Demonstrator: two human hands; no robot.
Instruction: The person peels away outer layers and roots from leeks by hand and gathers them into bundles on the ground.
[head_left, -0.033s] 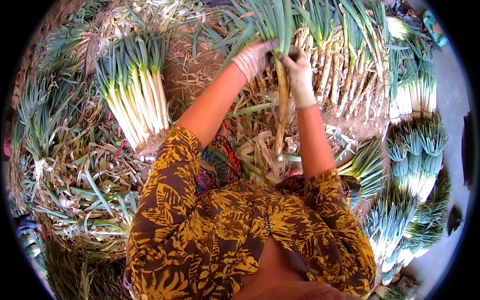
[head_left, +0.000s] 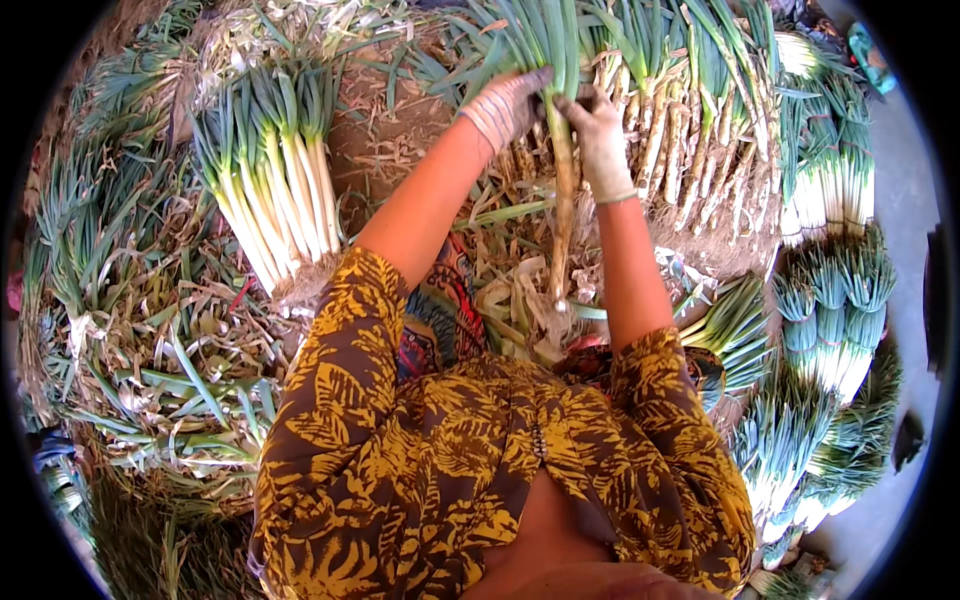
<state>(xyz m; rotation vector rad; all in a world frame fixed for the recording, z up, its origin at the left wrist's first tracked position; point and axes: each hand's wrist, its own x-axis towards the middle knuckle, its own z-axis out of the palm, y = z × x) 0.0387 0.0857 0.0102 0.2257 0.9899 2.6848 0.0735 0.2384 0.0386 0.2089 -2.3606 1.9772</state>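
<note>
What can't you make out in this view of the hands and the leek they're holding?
- Head view: the held leek loses its leaf tips past the top edge.
- Its root end sinks into the peelings on the lap.
- How the fingers of the left hand and right hand grip it is hidden behind the gloved backs.

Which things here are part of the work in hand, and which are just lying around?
In hand: left hand; right hand; leek gripped by both.

Lying about: clean bunch; uncleaned pile; stacked bundles; trimmings.
</note>
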